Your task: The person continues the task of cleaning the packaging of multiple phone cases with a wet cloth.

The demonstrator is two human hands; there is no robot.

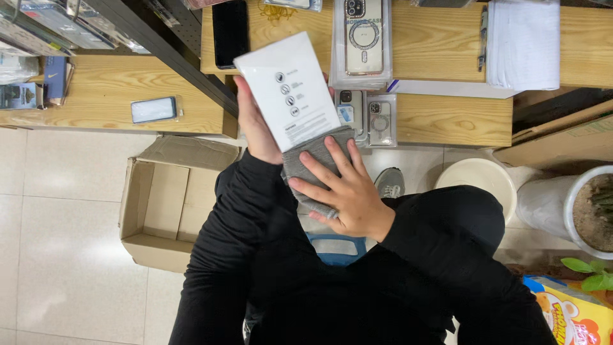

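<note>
Left hand (255, 124), mostly hidden, grips a white flat box (290, 89); right hand (345, 188), fingers spread, presses a grey cloth (313, 169) on its lower edge.

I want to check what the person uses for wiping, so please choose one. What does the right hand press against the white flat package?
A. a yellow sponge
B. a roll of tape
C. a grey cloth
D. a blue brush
C: the right hand lies flat on a grey cloth at the lower edge of the white package, which the left hand holds from behind.
</note>
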